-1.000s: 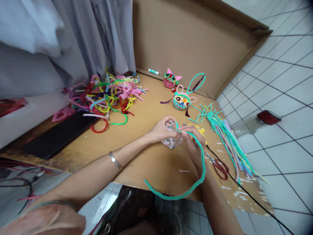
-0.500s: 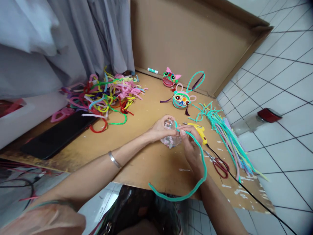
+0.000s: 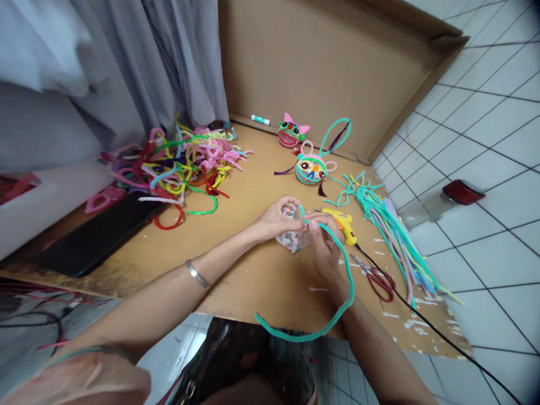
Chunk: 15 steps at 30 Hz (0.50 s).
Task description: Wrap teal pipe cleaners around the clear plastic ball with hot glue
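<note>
Head view: the left hand [image 3: 276, 216] cups a clear ball [image 3: 292, 236] just above the middle of the cardboard counter [image 3: 253, 270], fingers clenched around its top. The right hand [image 3: 324, 247] pinches the teal pipe cleaner [image 3: 341, 270] against the ball; the loose tail curves toward the near edge. Wrapping well likely means keeping the ball steady and the strand taut, laid snugly. The yellow glue gun [image 3: 343, 228] lies just right.
</note>
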{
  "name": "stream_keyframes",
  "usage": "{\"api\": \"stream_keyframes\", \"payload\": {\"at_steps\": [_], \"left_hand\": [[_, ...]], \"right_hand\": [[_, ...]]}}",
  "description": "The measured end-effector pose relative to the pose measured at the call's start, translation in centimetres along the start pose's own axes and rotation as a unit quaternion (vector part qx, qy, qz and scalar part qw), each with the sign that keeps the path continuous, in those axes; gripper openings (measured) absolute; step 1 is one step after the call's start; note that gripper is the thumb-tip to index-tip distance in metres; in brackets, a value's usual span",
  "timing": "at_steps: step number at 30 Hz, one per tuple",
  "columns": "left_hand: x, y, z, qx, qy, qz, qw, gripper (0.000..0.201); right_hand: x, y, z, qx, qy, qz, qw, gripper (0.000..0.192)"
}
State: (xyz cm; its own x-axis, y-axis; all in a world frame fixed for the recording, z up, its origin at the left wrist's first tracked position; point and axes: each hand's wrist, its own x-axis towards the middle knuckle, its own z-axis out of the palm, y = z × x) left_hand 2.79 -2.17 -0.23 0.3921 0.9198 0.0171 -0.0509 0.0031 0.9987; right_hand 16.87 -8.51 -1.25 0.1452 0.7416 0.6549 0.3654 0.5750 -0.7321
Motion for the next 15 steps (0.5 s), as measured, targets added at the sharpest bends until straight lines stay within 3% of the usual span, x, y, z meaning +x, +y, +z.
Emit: {"api": "stream_keyframes", "payload": {"at_steps": [10, 15], "left_hand": [[0.2, -0.1, 0.0, 0.012, 0.003, 0.010, 1.000, 0.055], [0.3, -0.5, -0.1, 0.020, 0.013, 0.023, 0.999, 0.052]], "right_hand": [[-0.2, -0.1, 0.2, 0.002, 0.008, 0.005, 1.000, 0.014], [-0.3, 0.6, 1.2, 0.038, 0.048, 0.019, 0.998, 0.014]]}}
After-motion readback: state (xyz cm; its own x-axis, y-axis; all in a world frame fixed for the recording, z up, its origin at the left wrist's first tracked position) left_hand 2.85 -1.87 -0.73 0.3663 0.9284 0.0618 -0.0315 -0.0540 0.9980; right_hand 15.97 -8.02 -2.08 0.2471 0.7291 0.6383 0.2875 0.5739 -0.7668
